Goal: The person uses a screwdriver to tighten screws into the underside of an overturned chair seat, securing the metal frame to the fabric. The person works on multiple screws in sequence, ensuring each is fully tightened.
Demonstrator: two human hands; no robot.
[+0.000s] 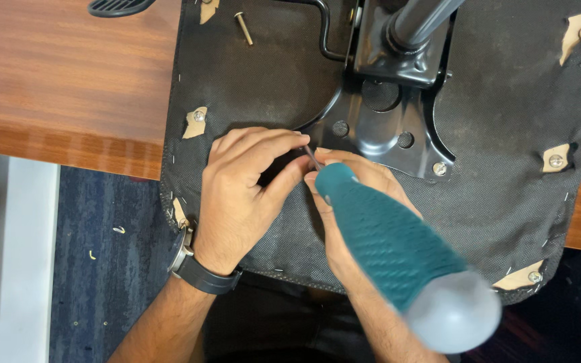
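Note:
An upturned chair seat (506, 134), covered in black fabric, lies on a wooden table (55, 81). A black metal mounting plate (384, 117) with a column is bolted on it. My right hand (351, 202) grips a screwdriver with a teal and grey handle (398, 249), its thin shaft tip pointing at the plate's near left corner. My left hand (243, 195), a watch on its wrist, rests on the fabric, and its fingers pinch around the shaft tip. What lies under the fingertips is hidden.
A loose bolt (243, 28) lies on the fabric at the top left. A fitted screw (440, 169) sits in the plate's near right corner. Other screws (556, 160) hold wooden tabs around the seat's rim. Blue carpet (115, 269) shows below the table edge.

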